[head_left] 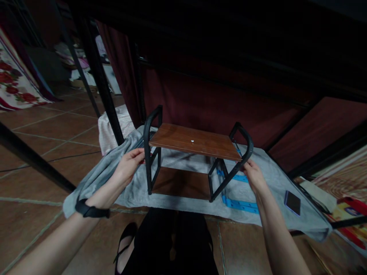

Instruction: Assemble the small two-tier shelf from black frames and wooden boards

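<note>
A small two-tier shelf rack [197, 143] with black tubular side frames and brown wood-look boards stands in front of me on a grey cloth [183, 201]. Its upper board carries a small white mark. My left hand [129, 165] grips the left side frame just under the upper board, fingertips partly behind the tube. On the opposite side, my right hand [254, 175] holds the right frame near the board's corner, with its fingers partly hidden. The lower board [180, 183] lies in shadow between the frames. Beside the rack, near my right hand, is a blue perforated frame [242, 205].
A phone [292, 202] lies on the cloth at the right. Dark metal posts [100, 72] rise at the left, and a dark red curtain [195, 99] hangs behind. Packages [351, 214] sit at far right. A cable [65, 157] crosses the tiled floor.
</note>
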### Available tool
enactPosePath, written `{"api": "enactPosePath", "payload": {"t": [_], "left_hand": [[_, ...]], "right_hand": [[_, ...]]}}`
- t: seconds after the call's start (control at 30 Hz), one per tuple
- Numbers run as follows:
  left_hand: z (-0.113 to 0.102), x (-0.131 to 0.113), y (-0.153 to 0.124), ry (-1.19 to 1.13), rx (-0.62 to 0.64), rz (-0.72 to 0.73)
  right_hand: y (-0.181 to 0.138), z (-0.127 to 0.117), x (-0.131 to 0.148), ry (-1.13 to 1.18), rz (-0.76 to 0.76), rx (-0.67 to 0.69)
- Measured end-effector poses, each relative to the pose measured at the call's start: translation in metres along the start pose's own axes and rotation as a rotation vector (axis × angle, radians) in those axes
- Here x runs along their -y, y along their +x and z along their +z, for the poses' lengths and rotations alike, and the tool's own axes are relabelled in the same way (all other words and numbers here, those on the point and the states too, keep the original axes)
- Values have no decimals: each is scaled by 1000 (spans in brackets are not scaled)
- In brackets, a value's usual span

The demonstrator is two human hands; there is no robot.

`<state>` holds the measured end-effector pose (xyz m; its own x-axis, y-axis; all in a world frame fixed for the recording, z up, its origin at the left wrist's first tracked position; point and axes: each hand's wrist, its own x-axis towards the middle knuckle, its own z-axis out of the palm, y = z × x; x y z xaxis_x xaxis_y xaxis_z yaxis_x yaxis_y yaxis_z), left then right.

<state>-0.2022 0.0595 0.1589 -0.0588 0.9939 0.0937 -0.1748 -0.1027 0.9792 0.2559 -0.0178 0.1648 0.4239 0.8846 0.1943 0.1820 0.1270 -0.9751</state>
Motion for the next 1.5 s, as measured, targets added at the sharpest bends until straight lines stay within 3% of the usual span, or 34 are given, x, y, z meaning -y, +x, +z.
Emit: {"api": "enactPosePath", "payload": {"t": [0.17, 0.33, 0.73, 0.9, 1.5], "left_hand": [[-8, -7, -27, 24, -114, 75], [-2, -18, -29, -1, -132, 160], [18, -15, -22, -89, -174, 216], [22, -14, -20, -121, -216, 287], [31, -38, -7, -190, -227, 316]], "right_hand": [[-41, -8, 0, -23, -7, -46], [-52, 4, 7, -121, -94, -63], [-57, 18, 5, -190, -158, -109], [-54, 18, 10, -107, -149, -143], [-31, 19, 33, -26, -195, -154]]}}
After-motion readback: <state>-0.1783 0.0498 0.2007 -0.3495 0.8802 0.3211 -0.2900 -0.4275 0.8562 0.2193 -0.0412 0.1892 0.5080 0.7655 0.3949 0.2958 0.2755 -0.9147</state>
